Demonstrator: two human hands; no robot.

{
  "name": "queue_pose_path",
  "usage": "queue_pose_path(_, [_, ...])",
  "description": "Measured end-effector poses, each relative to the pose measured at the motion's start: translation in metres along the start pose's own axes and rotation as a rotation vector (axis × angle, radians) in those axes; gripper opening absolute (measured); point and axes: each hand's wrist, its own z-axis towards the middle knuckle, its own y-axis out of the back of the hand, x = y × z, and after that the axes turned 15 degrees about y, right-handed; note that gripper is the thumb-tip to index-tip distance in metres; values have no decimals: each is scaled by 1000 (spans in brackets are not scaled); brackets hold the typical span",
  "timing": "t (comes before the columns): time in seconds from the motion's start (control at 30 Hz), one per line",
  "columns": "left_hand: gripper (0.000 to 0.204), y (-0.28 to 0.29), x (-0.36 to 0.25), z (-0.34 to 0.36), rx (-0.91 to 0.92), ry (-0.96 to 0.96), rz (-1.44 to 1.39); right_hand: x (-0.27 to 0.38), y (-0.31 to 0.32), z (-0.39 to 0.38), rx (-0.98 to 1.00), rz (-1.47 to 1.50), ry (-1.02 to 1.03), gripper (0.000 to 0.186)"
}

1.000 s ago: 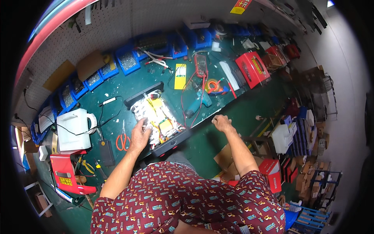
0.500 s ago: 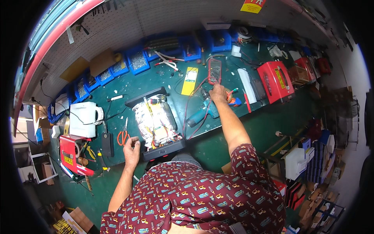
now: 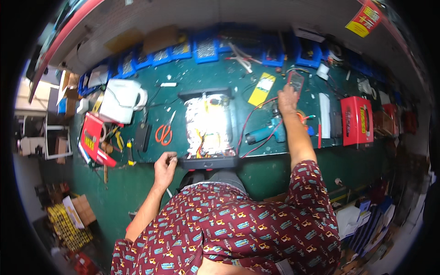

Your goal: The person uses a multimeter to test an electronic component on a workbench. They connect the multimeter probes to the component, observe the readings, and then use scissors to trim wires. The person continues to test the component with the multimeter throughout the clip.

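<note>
My left hand point(image 3: 165, 169) is at the bench's front edge, left of an open dark-framed device point(image 3: 207, 119); its fingers are curled and what they hold, if anything, is unclear. The device contains bright silvery material and coloured wires. My right hand point(image 3: 288, 98) is stretched to a red-cased multimeter point(image 3: 295, 80), fingers closed over its lower part. Red leads run from it beside a teal cordless drill point(image 3: 259, 134). A yellow card point(image 3: 260, 91) lies left of the multimeter. Orange-handled scissors point(image 3: 162, 135) lie between my left hand and a black flat object point(image 3: 142, 136).
Blue bins point(image 3: 205, 49) line the back of the green bench point(image 3: 183, 73). A white container point(image 3: 117, 103), red casing point(image 3: 91, 137) and pliers point(image 3: 118, 137) sit left. A red box point(image 3: 355, 120) and white strip point(image 3: 324, 114) are right. Cartons point(image 3: 80, 208) stand on the floor.
My right hand has moved forward from beside the bench edge onto the multimeter. My left hand has left the device's interior for the front edge. The view has turned, shifting the bench.
</note>
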Motion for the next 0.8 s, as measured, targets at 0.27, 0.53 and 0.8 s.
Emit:
queue_pose_path(0.27, [19,-13,-50,2,102,-130,-61,26,90,-42,-689,784,-11,13])
queue_pose_path(0.53, [39,-65,-156,4,451,-772,113,120,246,-114,-618,2217,-723,18])
queue_pose_path(0.8, [23,-89,-130,-17,715,-721,355,216,282,-176,-1025,2535,-824,17])
